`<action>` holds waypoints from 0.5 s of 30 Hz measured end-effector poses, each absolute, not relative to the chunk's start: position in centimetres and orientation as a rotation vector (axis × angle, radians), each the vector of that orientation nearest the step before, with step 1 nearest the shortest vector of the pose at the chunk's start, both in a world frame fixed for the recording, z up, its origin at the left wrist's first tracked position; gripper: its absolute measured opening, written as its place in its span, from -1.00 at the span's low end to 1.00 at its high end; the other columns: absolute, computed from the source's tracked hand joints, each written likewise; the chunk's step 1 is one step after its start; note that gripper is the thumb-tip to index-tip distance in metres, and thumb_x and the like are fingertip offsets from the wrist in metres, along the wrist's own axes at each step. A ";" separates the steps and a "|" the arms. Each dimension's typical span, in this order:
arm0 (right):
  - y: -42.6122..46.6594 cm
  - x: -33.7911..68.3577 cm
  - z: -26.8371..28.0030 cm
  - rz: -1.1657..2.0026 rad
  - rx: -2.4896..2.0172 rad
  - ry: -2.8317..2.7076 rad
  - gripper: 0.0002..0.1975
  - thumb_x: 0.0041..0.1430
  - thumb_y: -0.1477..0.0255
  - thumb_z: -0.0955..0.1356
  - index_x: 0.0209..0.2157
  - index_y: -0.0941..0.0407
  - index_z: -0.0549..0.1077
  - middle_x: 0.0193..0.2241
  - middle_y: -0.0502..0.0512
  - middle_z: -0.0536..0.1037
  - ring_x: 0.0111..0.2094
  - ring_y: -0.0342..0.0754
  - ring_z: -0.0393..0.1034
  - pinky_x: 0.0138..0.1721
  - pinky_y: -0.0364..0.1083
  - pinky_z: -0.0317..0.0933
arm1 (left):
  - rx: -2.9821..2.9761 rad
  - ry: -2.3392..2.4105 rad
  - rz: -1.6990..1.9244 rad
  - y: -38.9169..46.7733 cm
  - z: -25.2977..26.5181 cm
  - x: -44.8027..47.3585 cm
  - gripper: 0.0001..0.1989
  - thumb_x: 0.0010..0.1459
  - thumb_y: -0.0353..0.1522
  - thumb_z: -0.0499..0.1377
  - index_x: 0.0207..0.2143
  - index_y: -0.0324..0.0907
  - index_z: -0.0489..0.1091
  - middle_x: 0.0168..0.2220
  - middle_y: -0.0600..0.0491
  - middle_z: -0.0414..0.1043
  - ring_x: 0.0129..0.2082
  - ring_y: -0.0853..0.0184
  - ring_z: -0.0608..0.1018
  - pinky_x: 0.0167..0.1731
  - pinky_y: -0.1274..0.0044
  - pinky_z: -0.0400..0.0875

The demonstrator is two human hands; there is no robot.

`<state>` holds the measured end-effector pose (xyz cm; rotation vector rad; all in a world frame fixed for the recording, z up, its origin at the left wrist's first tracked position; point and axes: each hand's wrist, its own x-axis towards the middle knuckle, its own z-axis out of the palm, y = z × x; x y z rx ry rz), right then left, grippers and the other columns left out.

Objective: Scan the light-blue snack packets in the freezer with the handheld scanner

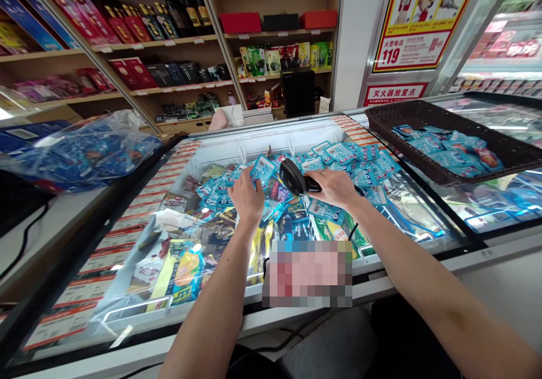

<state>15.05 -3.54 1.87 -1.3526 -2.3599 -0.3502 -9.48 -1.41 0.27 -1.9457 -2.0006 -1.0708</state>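
In the middle of the view, my right hand [334, 188] is wrapped round the handle of a black barcode scanner [292, 177]. The scanner's head points left, toward a small light-blue packet [263, 168] with a white label. My left hand [247, 197] pinches that packet by its lower edge, thumb and fingers closed. Many similar blue packets [342, 152] lie spread around and behind both hands, on the glass top of a chest freezer [139, 221]. Part of the scanner's handle is hidden inside my right fingers.
A dark brown woven basket [381, 120] with more blue packets stands on the right. At the left, a clear plastic bag [97, 150] holds blue packs. Wrapped frozen goods [186, 274] show through the glass. A scanner cable [354, 232] hangs by my right forearm. Stocked shelves [190, 41] line the back.
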 end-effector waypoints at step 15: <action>-3.5 15.3 1.9 -0.399 -1.438 -2.324 -0.56 0.15 0.17 0.26 0.01 0.07 0.30 -0.28 0.11 0.54 -0.25 0.01 0.39 -0.38 -0.12 0.04 | -2.200 -1.816 -0.710 -1.8 -0.3 -9.9 -0.65 0.19 -0.27 -0.06 -0.02 0.06 0.34 0.11 0.02 0.27 0.15 0.16 0.20 0.13 0.18 -0.07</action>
